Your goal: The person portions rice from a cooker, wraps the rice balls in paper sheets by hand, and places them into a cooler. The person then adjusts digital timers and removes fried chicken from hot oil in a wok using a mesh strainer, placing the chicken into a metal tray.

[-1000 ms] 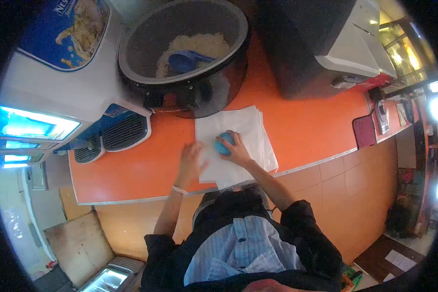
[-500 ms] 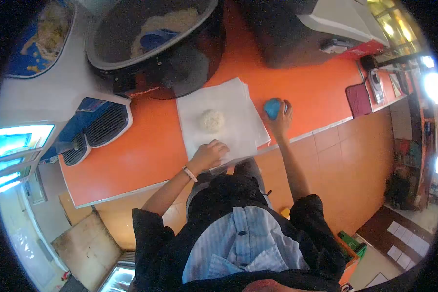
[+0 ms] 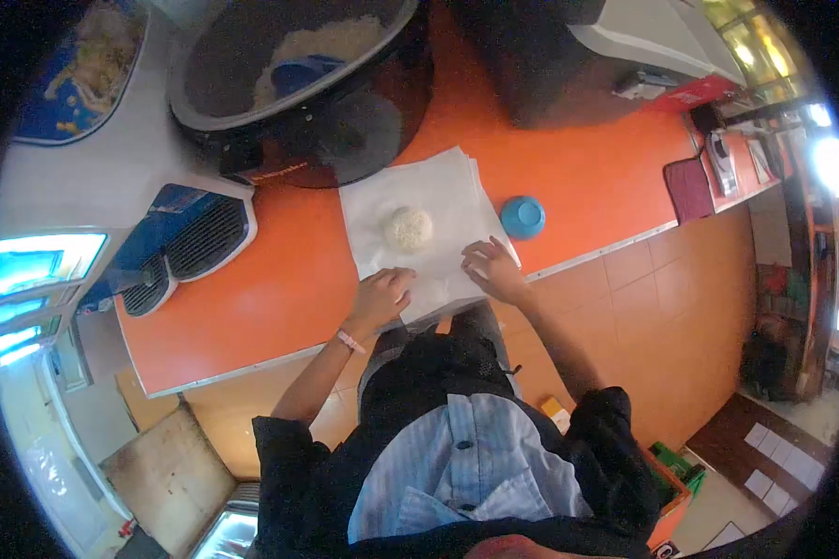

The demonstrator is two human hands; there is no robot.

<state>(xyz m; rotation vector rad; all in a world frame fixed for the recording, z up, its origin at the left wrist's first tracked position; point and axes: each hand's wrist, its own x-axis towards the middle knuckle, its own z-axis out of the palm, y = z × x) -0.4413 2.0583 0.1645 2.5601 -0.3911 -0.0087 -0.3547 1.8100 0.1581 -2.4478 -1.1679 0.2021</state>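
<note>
A rounded mound of white rice (image 3: pixel 407 230) sits on a stack of white paper sheets (image 3: pixel 461 186) on the orange counter. My left hand (image 3: pixel 382 294) is over the near left edge of the paper, its fingers loosely bent and apart from the thumb, holding nothing I can see. Over the near right part of the sheets is my right hand (image 3: pixel 494 269), fingers spread and slightly curled, with nothing in them. Just right of the paper a small blue bowl (image 3: pixel 523 217) rests upside down on the counter, apart from my right hand.
A large black rice cooker (image 3: pixel 345 140) with rice and a blue scoop (image 3: pixel 303 74) inside stands behind the paper. To the left is a white appliance with dark drip trays (image 3: pixel 210 238). A maroon cloth (image 3: pixel 688 189) lies by the counter's right edge.
My right hand has let go of the blue bowl, which stays on the counter, and has moved left over the paper. My left hand has shifted slightly left.
</note>
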